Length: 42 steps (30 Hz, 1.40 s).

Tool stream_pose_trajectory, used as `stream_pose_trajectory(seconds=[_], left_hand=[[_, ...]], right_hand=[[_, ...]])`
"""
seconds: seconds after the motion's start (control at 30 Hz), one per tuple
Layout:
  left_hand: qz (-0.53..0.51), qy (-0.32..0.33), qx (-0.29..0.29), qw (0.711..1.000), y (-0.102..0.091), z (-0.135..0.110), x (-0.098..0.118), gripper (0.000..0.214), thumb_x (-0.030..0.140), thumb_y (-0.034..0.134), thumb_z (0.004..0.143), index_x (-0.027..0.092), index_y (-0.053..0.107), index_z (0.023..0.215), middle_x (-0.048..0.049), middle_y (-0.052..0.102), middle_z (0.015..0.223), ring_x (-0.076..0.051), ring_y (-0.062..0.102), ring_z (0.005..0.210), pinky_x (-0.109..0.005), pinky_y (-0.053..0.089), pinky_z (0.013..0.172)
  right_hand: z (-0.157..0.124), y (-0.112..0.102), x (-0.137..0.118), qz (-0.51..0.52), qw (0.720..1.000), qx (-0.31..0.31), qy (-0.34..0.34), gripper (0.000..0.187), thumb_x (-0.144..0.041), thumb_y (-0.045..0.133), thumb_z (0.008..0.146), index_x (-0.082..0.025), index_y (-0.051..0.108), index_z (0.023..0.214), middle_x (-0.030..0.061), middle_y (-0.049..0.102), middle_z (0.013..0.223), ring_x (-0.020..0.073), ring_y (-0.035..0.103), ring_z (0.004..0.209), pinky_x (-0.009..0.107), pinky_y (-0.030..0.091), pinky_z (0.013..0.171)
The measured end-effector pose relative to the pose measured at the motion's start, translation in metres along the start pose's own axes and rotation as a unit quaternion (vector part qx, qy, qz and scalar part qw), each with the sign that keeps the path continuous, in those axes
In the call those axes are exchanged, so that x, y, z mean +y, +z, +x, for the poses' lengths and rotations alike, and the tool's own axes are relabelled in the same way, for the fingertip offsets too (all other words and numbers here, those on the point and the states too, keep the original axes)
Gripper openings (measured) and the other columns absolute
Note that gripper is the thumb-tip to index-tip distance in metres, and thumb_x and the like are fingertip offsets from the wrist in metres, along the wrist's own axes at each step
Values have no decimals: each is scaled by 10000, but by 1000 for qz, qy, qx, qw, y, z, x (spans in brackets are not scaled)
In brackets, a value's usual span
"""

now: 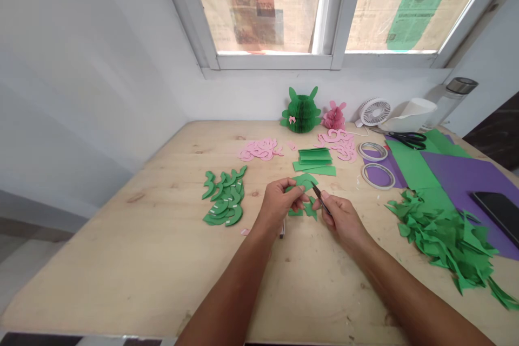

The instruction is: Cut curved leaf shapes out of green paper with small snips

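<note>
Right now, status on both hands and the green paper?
Left hand pinching green paper piece. Right hand holding scissors, blades at the paper. Small green scraps between the hands; big scrap pile off right.

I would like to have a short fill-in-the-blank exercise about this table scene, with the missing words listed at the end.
1. The paper in the left hand is ____, and the right hand holds scissors.
2. In the picture, the white fan stands to the ____ of the pink paper figure.
3. The phone lies on ____ paper.

Missing words: green; right; purple.
</note>
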<state>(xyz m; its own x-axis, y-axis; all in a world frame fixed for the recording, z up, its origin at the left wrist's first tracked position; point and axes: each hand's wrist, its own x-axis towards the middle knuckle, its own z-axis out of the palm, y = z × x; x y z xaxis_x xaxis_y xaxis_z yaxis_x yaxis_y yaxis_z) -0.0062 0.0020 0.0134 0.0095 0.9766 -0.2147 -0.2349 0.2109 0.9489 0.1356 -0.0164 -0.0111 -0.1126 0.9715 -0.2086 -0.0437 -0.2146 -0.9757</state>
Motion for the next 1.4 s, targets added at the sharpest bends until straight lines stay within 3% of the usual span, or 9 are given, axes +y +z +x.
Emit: stream_pose_trajectory(seconds=[1.4], left_hand=[[27,-10,-34,999,-10,3,2,190,268,683,564,158,529,578,-31,641,531,-94,492,389,-213,375,403]], right_hand=[[0,-1,0,-30,1000,-5,5,459,-603,506,745,-159,563,643,-92,249,373,69,163,364,231,97,380]])
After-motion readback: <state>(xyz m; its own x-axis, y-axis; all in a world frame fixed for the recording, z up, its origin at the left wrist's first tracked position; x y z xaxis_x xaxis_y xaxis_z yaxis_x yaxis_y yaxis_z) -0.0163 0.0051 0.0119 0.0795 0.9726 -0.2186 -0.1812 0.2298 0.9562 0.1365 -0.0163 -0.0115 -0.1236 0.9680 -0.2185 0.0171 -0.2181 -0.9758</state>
